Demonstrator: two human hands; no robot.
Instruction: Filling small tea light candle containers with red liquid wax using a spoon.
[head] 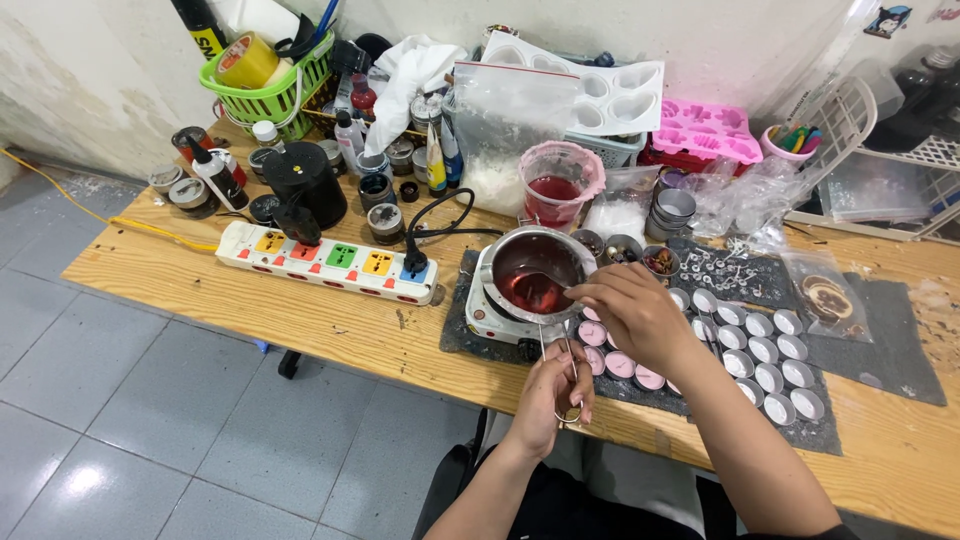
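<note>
Now — left hand (553,392) grips pot handle (563,365) | right hand (628,312) pinches spoon (545,277)

Your left hand (553,392) grips the wire handle (560,365) of the metal pot (535,265) near the table's (300,310) front edge; your right hand (630,315) holds a spoon (540,280) in its red liquid (535,290).

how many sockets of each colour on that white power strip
yellow sockets: 2
red socket: 1
green socket: 1
blue socket: 1
total: 5
</note>
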